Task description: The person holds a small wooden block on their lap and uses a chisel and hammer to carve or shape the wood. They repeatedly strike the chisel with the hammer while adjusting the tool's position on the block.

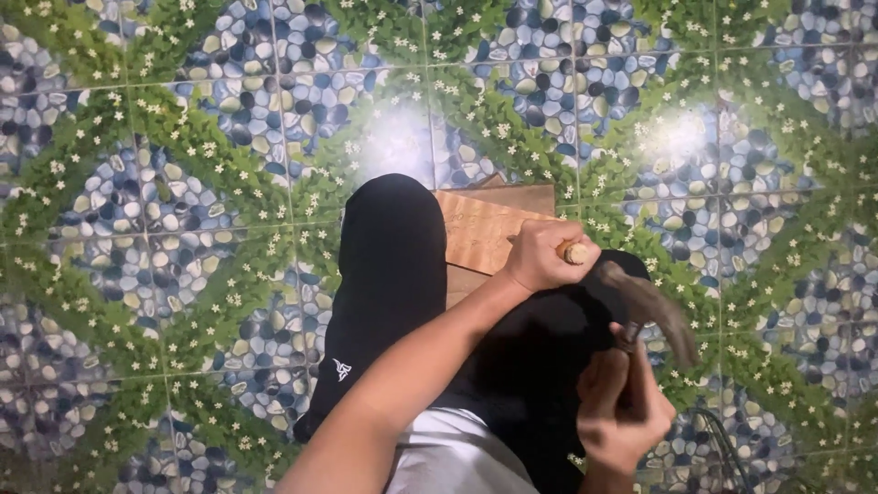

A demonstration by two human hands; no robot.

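Note:
My left hand (540, 261) reaches across my lap and is closed in a fist around a light wooden handle (573, 252), whose round end pokes out of the fist. The fist rests over the edge of a wooden board (480, 233) that lies on the floor beside my knee. My right hand (622, 412) is lower and nearer to me, and it grips a dark tool (651, 309). A curved grey-brown part of that tool arches up toward my left hand and is blurred. What kind of tool it is cannot be told.
My legs in black trousers (389, 274) fold across the middle, with a white shirt hem (453, 453) below. A second darker board (521, 194) lies behind the first. The tiled floor (183, 183) has a blue pebble and green leaf pattern. A dark cable (722, 444) shows at lower right.

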